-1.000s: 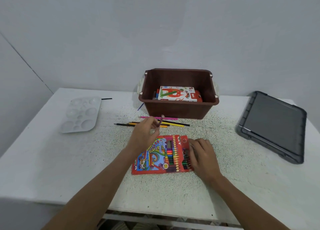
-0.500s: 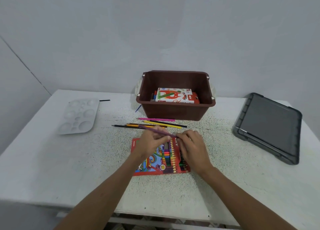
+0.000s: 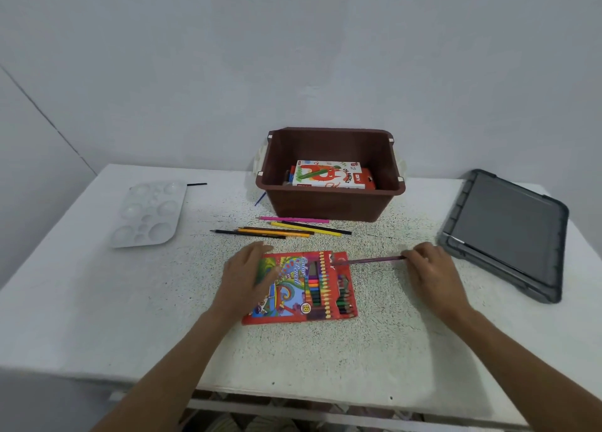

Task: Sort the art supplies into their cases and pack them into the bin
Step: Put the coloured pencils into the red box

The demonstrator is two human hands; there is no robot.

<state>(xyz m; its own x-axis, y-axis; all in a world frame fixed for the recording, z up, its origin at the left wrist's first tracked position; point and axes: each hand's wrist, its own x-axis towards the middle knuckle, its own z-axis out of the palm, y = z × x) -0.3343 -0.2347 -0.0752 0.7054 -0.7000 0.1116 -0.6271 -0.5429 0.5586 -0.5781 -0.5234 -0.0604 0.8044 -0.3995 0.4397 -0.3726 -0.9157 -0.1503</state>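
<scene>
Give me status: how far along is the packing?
Done: a pastel box lies in the bin. In hand: the right hand holds a purple pencil, tip at the pencil case; left hand rests on it. Left: loose pencils, then the case.

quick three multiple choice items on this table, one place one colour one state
1. Where is the oil pastels box? A on the floor B in the brown bin C on a chair
2. What colour is the pencil the right hand pinches? A green B white C purple
3. What is the left hand doing? A resting flat on the pencil case B making a fist C waving
Key: B, the box lies inside the bin; C, its shaft shows purple; A, straight fingers lie on the cover.
</scene>
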